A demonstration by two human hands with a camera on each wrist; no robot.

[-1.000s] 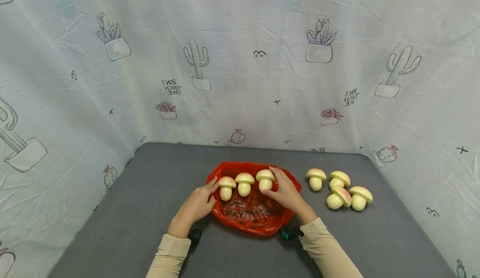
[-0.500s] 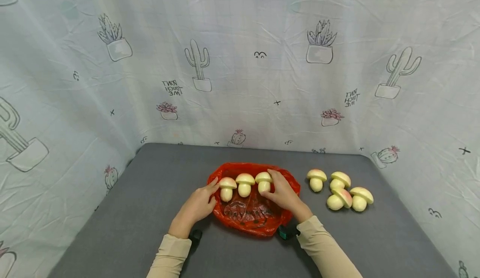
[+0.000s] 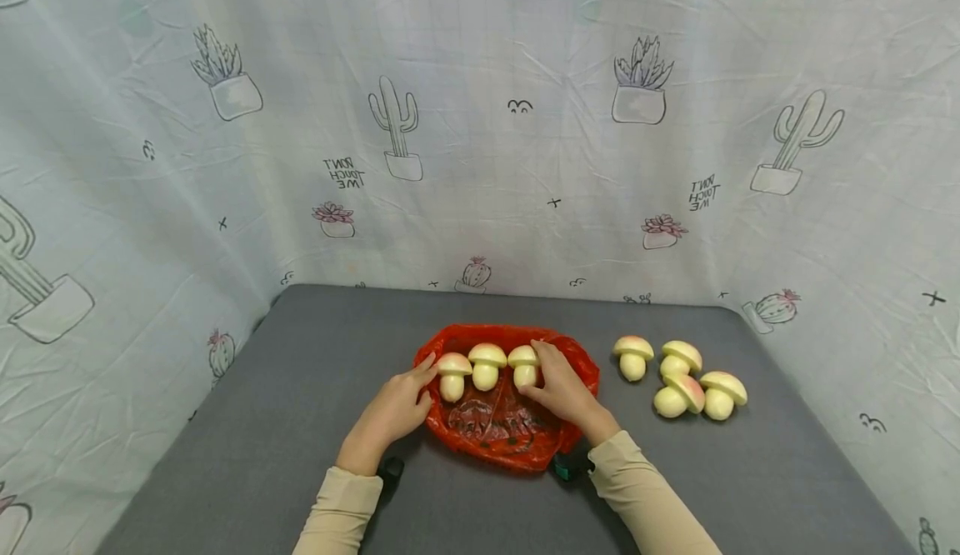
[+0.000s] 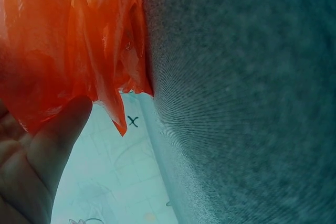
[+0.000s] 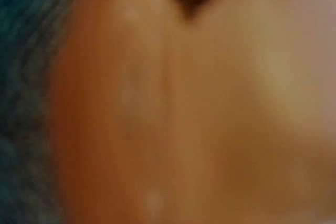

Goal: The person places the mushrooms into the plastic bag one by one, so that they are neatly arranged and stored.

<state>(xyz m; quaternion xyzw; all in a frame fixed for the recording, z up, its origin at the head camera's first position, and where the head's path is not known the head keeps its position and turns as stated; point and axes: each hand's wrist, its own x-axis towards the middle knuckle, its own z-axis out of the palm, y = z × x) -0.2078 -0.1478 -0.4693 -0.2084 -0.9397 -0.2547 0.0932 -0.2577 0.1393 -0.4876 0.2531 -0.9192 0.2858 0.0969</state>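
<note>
In the head view, a red plastic bag (image 3: 491,426) lies spread on the table, its rim rolled low like a tray. Three cream mushrooms with pinkish cap tops stand in a row along its back half. My left hand (image 3: 393,409) pinches the bag's left rim, beside the left mushroom (image 3: 452,377); the left wrist view shows the thumb against the red plastic. My right hand (image 3: 562,388) holds the right mushroom (image 3: 524,367) between thumb and fingers. Next to it is the middle mushroom (image 3: 487,366). Blurred skin fills most of the right wrist view.
Several more mushrooms (image 3: 632,357) lie on the grey table (image 3: 345,347) right of the bag, some touching each other. A pale curtain (image 3: 480,138) printed with cacti hangs behind the table and along both sides.
My right hand has moved slightly left and down with the right mushroom, bringing it closer to the middle one. My left hand has stayed on the bag's rim.
</note>
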